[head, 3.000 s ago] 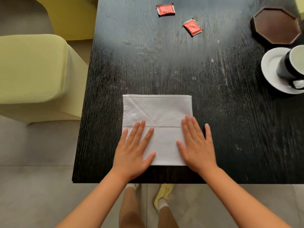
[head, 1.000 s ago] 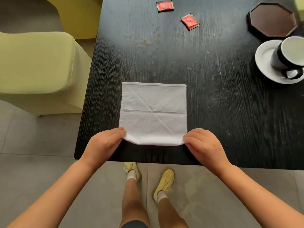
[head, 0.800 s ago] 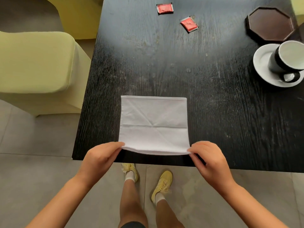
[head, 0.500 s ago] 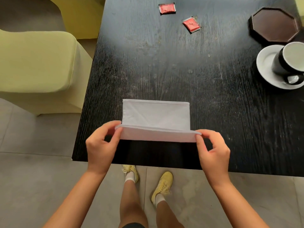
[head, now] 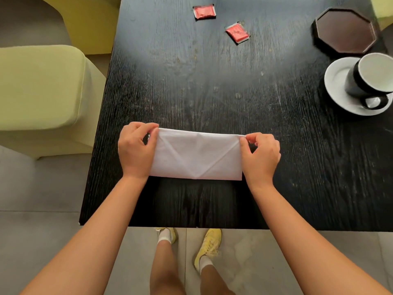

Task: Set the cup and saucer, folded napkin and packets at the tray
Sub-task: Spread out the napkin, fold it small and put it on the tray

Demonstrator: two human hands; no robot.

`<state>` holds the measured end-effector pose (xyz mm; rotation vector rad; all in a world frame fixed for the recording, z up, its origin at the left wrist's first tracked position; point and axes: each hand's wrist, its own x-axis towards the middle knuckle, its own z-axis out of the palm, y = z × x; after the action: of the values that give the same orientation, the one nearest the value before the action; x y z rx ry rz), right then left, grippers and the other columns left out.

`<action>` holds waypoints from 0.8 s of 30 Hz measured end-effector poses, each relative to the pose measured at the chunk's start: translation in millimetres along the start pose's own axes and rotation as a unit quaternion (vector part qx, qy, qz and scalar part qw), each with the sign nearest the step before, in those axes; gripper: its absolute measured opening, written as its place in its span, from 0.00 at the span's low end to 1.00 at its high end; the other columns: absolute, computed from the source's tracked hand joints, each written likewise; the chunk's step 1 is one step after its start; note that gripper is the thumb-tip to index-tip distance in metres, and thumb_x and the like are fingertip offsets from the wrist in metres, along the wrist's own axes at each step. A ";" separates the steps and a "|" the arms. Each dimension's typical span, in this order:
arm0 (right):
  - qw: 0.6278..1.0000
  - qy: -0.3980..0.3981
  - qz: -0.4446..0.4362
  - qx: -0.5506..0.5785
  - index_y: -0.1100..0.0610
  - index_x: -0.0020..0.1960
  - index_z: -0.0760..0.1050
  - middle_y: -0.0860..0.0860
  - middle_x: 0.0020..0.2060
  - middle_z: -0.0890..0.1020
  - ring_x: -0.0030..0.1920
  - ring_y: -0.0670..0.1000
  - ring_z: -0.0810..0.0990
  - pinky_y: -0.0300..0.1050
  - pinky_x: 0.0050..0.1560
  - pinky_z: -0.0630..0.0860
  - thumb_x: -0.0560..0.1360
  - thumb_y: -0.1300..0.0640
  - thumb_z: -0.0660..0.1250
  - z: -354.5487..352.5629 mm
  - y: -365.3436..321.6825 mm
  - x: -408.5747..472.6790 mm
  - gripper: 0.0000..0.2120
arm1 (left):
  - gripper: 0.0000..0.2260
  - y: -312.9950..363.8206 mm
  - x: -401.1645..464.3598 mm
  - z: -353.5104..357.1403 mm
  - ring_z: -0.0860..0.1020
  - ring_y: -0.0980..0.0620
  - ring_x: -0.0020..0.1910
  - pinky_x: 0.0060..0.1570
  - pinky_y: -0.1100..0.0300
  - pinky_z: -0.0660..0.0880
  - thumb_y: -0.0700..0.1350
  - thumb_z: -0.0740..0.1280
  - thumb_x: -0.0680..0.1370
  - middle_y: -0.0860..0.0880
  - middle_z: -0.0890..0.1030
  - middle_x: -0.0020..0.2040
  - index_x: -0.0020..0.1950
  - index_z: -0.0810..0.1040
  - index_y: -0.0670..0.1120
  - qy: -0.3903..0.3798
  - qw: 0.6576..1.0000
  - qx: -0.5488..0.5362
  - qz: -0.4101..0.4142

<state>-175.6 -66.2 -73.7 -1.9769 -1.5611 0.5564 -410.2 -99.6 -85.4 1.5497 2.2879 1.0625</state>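
A white napkin (head: 196, 155) lies folded in half as a wide strip on the black table (head: 212, 81), near its front edge. My left hand (head: 136, 149) pinches the napkin's far left corner and my right hand (head: 260, 155) pinches its far right corner. Two red packets lie at the far side: one packet (head: 204, 11) at the back, another packet (head: 237, 34) to its right. A dark octagonal tray (head: 345, 30) sits at the far right. In front of it, a black cup (head: 371, 76) with a white inside stands on a white saucer (head: 338, 81).
A pale green chair (head: 40, 96) stands close to the table's left side, and a yellow chair (head: 89, 22) is behind it. The table's front edge runs just below my forearms. My legs and yellow shoes show over the grey floor tiles.
Both hands lifted the napkin's near edge and carried it over to the far edge, folding the napkin in half. The hands now rest at the far corners.
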 end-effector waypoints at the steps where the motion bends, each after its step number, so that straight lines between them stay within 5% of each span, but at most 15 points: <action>1: 1.000 -0.010 0.009 -0.014 0.57 0.45 0.77 0.50 0.44 0.74 0.52 0.54 0.72 0.46 0.52 0.61 0.74 0.54 0.65 2.9 0.6 2.7 0.06 | 0.08 0.1 2.5 3.6 0.77 0.41 0.45 0.49 0.55 0.69 0.40 0.67 0.75 0.40 0.80 0.43 0.50 0.82 0.39 -0.012 1.000 0.004 0.000; 4: 0.999 -0.019 -0.004 -0.042 0.56 0.58 0.74 0.54 0.54 0.76 0.58 0.55 0.71 0.51 0.58 0.64 0.75 0.55 0.64 5.8 1.4 -0.8 0.13 | 0.16 3.4 3.5 10.1 0.74 0.41 0.61 0.63 0.51 0.67 0.40 0.63 0.77 0.39 0.78 0.60 0.65 0.74 0.39 -0.031 0.999 -0.005 -0.031; 7: 0.989 -0.024 -0.110 -0.097 0.57 0.70 0.64 0.55 0.68 0.70 0.70 0.55 0.65 0.58 0.67 0.59 0.76 0.56 0.60 7.0 -0.5 -21.0 0.23 | 0.23 14.3 -9.7 10.0 0.60 0.47 0.74 0.71 0.48 0.54 0.44 0.56 0.79 0.43 0.64 0.74 0.73 0.61 0.41 -0.020 0.999 0.042 0.014; 11: 0.942 -0.123 -0.230 -0.210 0.57 0.74 0.56 0.54 0.75 0.60 0.75 0.55 0.55 0.63 0.71 0.51 0.77 0.54 0.52 27.9 -10.3 -48.3 0.26 | 0.24 26.6 -38.6 23.3 0.54 0.48 0.75 0.71 0.43 0.49 0.49 0.51 0.79 0.46 0.58 0.76 0.75 0.58 0.44 -0.178 0.953 0.157 0.187; 14: 0.922 -0.191 -0.243 -0.231 0.57 0.75 0.52 0.53 0.76 0.55 0.75 0.53 0.49 0.62 0.73 0.49 0.78 0.54 0.49 47.1 -13.7 -52.3 0.26 | 0.25 21.5 -47.1 36.6 0.52 0.48 0.76 0.72 0.43 0.48 0.51 0.45 0.79 0.48 0.54 0.77 0.75 0.53 0.47 -0.273 0.922 0.203 0.185; 17: 0.909 -0.211 -0.237 -0.269 0.56 0.75 0.46 0.51 0.76 0.49 0.75 0.50 0.42 0.58 0.73 0.42 0.79 0.51 0.43 55.1 -6.2 -49.3 0.26 | 0.25 10.8 -46.3 40.6 0.50 0.49 0.75 0.71 0.43 0.51 0.53 0.45 0.78 0.49 0.52 0.76 0.75 0.51 0.50 -0.288 0.913 0.220 0.188; 24: 0.895 -0.228 -0.265 -0.277 0.56 0.75 0.48 0.49 0.74 0.47 0.75 0.50 0.45 0.55 0.73 0.43 0.76 0.44 0.44 46.2 4.5 -35.3 0.30 | 0.28 -1.4 -41.8 33.6 0.55 0.47 0.75 0.71 0.45 0.52 0.58 0.51 0.77 0.46 0.57 0.76 0.75 0.55 0.50 -0.281 0.905 0.239 0.211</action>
<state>-209.7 -93.5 -112.5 -1.7158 -2.6844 0.3805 -375.7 -120.8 -120.5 2.2383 1.9123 0.0362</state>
